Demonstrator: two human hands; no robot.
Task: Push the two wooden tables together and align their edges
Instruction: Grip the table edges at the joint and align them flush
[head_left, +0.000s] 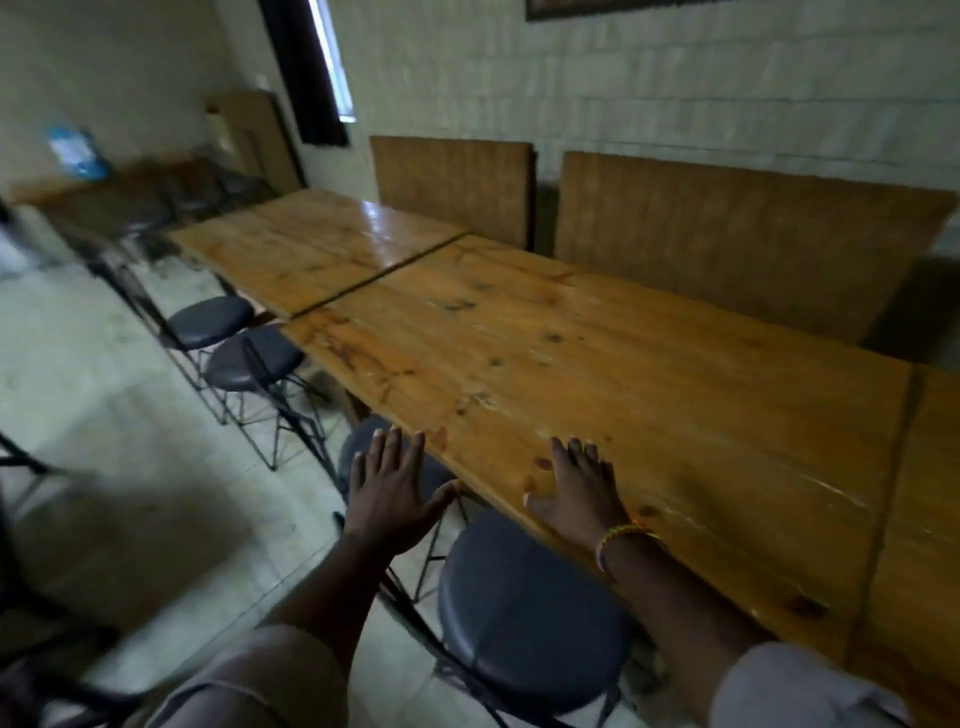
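A long wooden table (597, 358) runs from the lower right toward the middle. A second wooden table (311, 244) stands beyond its far end, with a thin dark gap between the two; the near edges are slightly offset at the seam. My right hand (576, 491) lies flat, fingers spread, on the near table's top by its front edge. My left hand (389, 491) hovers open just off that edge, above a stool, its thumb close to the table's rim. Neither hand holds anything.
Dark round stools on wire legs line the near side: one (530, 608) under my arms, two others (249, 358) (210, 322) further left. Wooden bench backs (727, 244) stand against the brick wall. Another tabletop (935, 519) abuts at right. Tiled floor (78, 395) lies to the left.
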